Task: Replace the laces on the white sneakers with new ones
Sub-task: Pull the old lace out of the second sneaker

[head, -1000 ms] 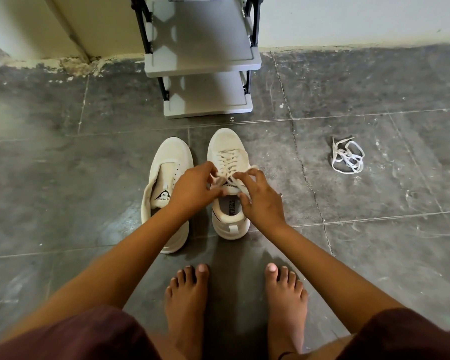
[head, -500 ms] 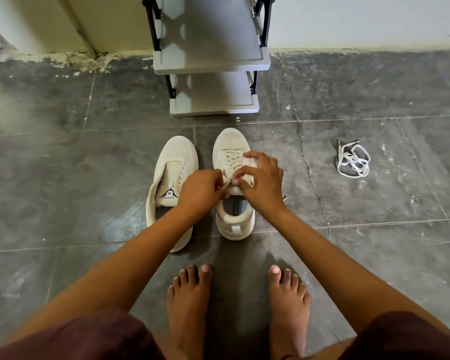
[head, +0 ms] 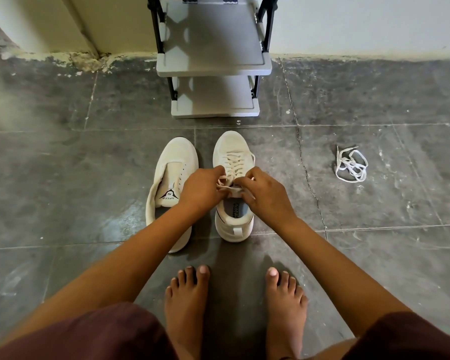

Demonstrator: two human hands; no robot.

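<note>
- two white sneakers stand side by side on the dark tiled floor (head: 89,190), the laced sneaker (head: 233,146) on the person's right and the unlaced sneaker (head: 176,154) just beside it on the left.
- both toes point away from the person, toward a grey shoe rack (head: 213,48) a little further off.
- a pale lace (head: 235,163) criss-crosses the eyelets of the laced sneaker up to its tongue, and printed lettering shows on the insole at the heel opening.
- the unlaced sneaker has its tongue lying bare between its eyelet rows, with a "speed" logo on the insole.
- the left hand (head: 200,189) is over the top of the laced sneaker, its fingers curled in, thumb and fingertips pinching one free end of the lace.
- the right hand (head: 266,196) comes in from the other side, fingers bent, pinching the other end.
- the two hands are close together above the tongue, and the lace strands cross between them.
- whether a knot has formed there i cannot tell, since the fingers cover that spot.
- a loose lace (head: 351,165) lies in a tangled heap on the floor, well off to the right, apart from both sneakers and from both hands.
- two bare feet (head: 187,294) are planted on the tiles near the sneakers' heels, and dark maroon shorts (head: 89,333) fill the bottom edge.
</note>
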